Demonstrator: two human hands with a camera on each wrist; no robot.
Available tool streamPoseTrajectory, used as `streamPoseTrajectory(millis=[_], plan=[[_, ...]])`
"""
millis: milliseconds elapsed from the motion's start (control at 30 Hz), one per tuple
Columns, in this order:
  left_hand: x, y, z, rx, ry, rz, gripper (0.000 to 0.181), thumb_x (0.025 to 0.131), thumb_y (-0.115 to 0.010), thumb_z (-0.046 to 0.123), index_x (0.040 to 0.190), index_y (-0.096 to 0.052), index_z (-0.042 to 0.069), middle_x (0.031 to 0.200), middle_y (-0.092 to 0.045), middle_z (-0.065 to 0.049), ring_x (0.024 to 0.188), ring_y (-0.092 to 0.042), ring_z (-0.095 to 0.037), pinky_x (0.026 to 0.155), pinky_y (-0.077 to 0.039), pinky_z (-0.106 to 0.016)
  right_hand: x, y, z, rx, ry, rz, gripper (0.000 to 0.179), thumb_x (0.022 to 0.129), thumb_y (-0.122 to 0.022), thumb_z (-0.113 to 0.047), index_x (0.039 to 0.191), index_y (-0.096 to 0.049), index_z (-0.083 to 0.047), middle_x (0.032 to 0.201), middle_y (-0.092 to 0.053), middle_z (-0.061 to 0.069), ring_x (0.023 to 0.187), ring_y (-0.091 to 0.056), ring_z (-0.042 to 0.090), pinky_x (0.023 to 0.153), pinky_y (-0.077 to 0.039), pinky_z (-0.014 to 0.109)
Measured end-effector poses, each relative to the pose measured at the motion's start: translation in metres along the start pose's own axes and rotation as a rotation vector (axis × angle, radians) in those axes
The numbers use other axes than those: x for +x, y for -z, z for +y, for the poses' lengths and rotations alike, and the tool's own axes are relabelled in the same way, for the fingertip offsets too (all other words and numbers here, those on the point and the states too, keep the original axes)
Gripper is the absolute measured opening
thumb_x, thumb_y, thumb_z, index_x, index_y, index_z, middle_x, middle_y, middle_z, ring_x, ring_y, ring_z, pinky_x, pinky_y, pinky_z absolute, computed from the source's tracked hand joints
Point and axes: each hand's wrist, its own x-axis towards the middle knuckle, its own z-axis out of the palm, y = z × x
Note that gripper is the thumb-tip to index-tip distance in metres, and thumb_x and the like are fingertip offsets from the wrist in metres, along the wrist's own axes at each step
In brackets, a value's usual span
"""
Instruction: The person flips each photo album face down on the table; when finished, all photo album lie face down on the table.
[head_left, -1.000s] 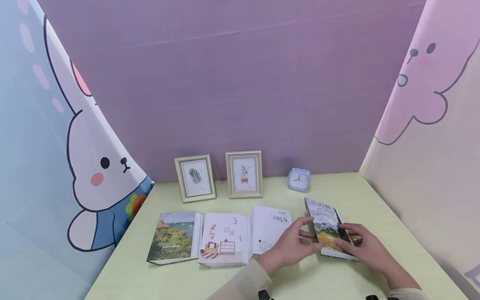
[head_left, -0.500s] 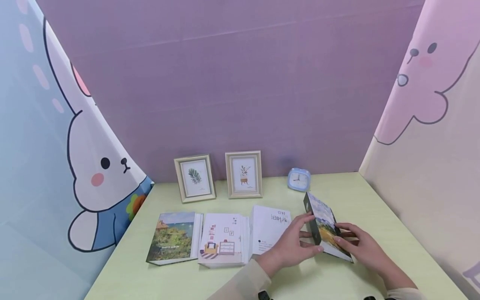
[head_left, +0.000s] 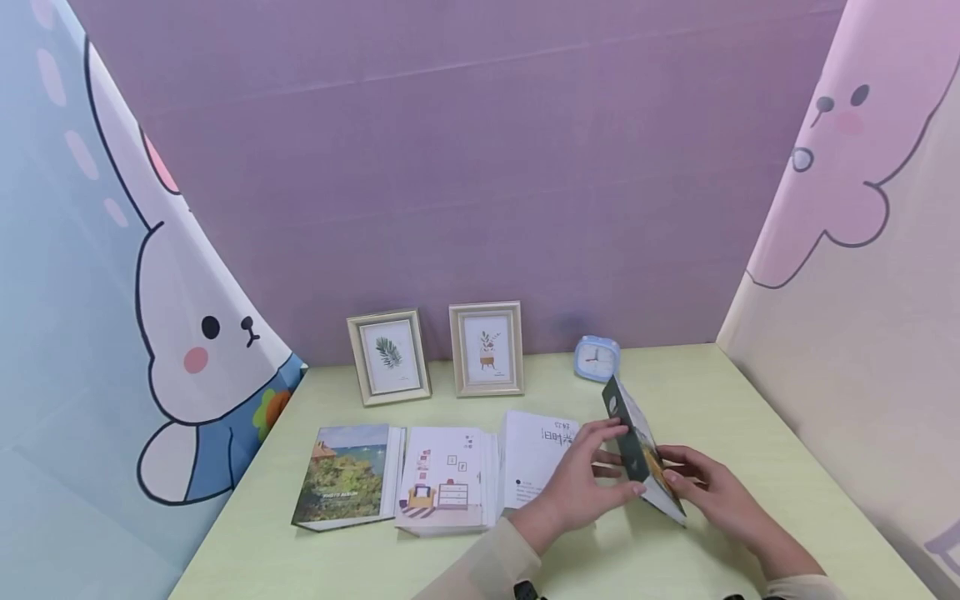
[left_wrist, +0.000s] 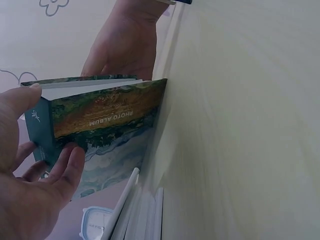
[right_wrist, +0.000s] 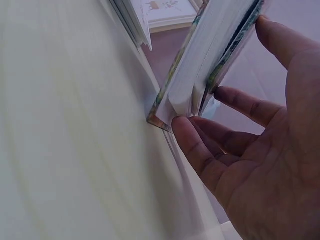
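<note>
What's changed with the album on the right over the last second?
The album has tilted up steeper, its top cover turning rightward and its dark spine coming into view. The right hand shifted slightly left with it; the left hand barely moved. Both stayed on it. The three other albums, two frames and the clock stayed put.

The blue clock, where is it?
In the head view, the blue clock stands on the table, right of the potted-plant picture frame, behind the tilted photo album.

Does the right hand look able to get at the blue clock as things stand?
Probably not straight away: the right hand is holding the tilted photo album, which appears to stand partly between it and the blue clock.
</note>
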Motion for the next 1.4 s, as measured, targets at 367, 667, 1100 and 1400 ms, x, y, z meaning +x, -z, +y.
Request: streamPoseTrajectory(millis=[367, 667, 1100, 1400], plan=[[0.001, -0.002, 0.004, -0.052, -0.023, -0.011, 0.068, 0.091, -0.083, 0.015, 0.152, -0.052, 0.021, 0.166, -0.029, 0.001, 0.115, -0.062, -0.005, 0.099, -0.055, -0.024, -0.001, -0.005, -0.006, 0.103, 0.107, -0.052, 0.039, 0.112, -0.047, -0.007, 0.148, -0.049, 0.007, 0.142, -0.057, 0.031, 0.117, -0.062, 0.001, 0.088, -0.061, 0.031], [0.001, -0.003, 0.003, -0.055, -0.056, -0.012, 0.066, 0.092, -0.081, 0.009, 0.152, -0.053, 0.015, 0.164, -0.033, 0.000, 0.118, -0.063, -0.007, 0.100, -0.055, -0.025, -0.004, -0.005, -0.009, 0.156, 0.060, -0.070, 0.051, 0.116, -0.038, -0.019, 0.152, -0.035, 0.016, 0.147, -0.044, 0.044, 0.117, -0.059, -0.004, 0.091, -0.057, 0.026], [-0.002, -0.010, -0.002, -0.059, -0.078, -0.033, 0.064, 0.093, -0.080, 0.013, 0.150, -0.051, 0.015, 0.160, -0.044, 0.002, 0.128, -0.062, -0.020, 0.105, -0.053, -0.033, -0.006, 0.000, -0.009, 0.160, 0.245, 0.029, 0.039, 0.111, -0.046, -0.005, 0.148, -0.050, 0.005, 0.133, -0.065, -0.015, 0.117, -0.062, 0.004, 0.093, -0.053, 0.022], [-0.002, -0.013, -0.006, -0.031, -0.068, -0.065, 0.061, 0.094, -0.079, 0.012, 0.148, -0.052, 0.017, 0.152, -0.049, 0.004, 0.128, -0.062, -0.021, 0.102, -0.055, -0.031, -0.008, 0.005, -0.009, 0.208, 0.196, 0.000, 0.046, 0.115, -0.036, -0.017, 0.155, -0.039, 0.007, 0.143, -0.055, -0.023, 0.126, -0.055, -0.001, 0.093, -0.056, 0.029]])
